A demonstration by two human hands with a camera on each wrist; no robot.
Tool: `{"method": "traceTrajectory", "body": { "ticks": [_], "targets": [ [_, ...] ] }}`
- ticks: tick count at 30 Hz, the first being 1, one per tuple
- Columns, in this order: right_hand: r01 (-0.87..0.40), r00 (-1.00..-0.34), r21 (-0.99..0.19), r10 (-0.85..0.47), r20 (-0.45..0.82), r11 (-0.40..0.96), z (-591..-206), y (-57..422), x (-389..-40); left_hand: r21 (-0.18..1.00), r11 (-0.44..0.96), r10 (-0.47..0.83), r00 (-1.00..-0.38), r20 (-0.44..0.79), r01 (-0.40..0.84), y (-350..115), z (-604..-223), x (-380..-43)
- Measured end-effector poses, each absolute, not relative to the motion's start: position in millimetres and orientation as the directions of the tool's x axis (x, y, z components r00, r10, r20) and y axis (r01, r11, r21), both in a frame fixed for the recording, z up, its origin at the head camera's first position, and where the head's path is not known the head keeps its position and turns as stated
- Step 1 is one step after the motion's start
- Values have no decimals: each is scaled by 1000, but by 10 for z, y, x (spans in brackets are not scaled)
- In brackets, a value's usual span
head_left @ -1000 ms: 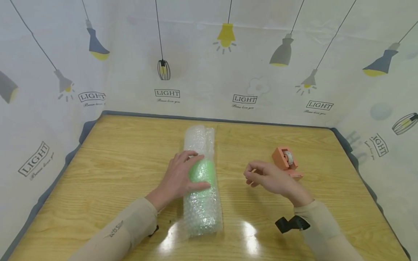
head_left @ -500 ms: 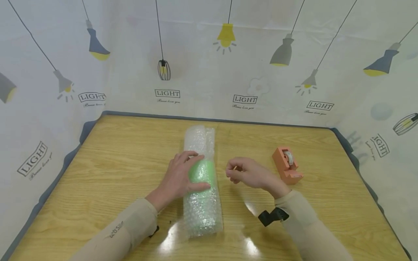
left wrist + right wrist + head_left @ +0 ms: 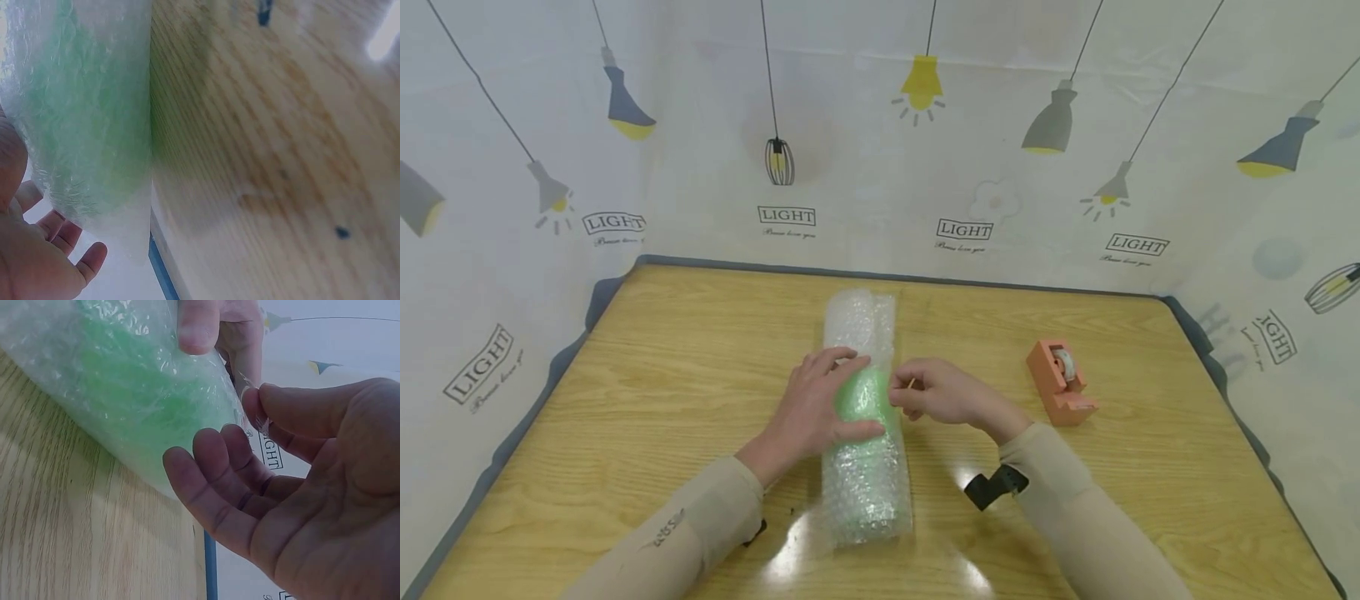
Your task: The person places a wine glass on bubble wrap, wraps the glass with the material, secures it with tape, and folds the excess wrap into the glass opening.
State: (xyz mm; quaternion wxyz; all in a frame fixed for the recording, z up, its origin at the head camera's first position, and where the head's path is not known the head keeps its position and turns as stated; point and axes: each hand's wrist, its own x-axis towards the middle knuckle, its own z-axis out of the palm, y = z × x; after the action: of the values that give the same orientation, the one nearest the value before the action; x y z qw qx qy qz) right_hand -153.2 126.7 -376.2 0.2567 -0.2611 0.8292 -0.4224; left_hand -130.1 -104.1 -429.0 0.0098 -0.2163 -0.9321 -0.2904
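Note:
A bubble-wrapped bundle (image 3: 867, 483) with something light green inside lies lengthwise on the wooden table. My left hand (image 3: 808, 408) rests over its left side, thumb and fingers spread apart and pressing on the wrap. The left wrist view shows the fingers (image 3: 94, 259) of that hand by the bundle's far end. My right hand (image 3: 943, 392) is at the bundle's right edge. Between thumb and forefinger it pinches a small clear strip of tape (image 3: 264, 422), the other fingers loosely bent near the wrap. What is inside the bundle is blurred by the bubbles.
An orange tape dispenser (image 3: 1054, 382) with a roll of tape stands to the right, beyond my right forearm. The table (image 3: 685, 350) ends at a backdrop (image 3: 865, 208) printed with lamps, which encloses the back and both sides.
My right hand has moved left from beside the tape dispenser to the bundle's right edge, pinching the strip. The left hand and the bundle have stayed in place.

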Motion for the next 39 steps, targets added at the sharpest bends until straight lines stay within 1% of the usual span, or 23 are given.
{"method": "traceTrajectory", "body": {
  "ticks": [10, 17, 23, 27, 34, 39],
  "targets": [
    [-229, -707, -816, -667, -235, 530, -3749, 1170, -1588, 522, 740, 402, -901, 161, 424, -1027, -4286, -1304],
    [-202, -722, -776, -626, -294, 598, -3761, 1133, -1628, 521, 734, 408, -896, 174, 436, -1029, -4276, -1299],
    [-213, -728, -746, -612, -310, 631, -3761, 1125, -1641, 517, 736, 412, -895, 172, 438, -1028, -4286, -1307],
    [-219, -739, -734, -601, -304, 642, -3755, 1107, -1635, 519, 737, 411, -897, 162, 432, -1027, -4279, -1308],
    [-240, -785, -691, -555, -275, 682, -3795, 1035, -1621, 515, 738, 415, -895, 163, 436, -1030, -4291, -1308],
    [-217, -816, -656, -503, -284, 723, -3818, 977, -1609, 505, 738, 419, -891, 175, 446, -1035, -4305, -1306]
  ]
}}
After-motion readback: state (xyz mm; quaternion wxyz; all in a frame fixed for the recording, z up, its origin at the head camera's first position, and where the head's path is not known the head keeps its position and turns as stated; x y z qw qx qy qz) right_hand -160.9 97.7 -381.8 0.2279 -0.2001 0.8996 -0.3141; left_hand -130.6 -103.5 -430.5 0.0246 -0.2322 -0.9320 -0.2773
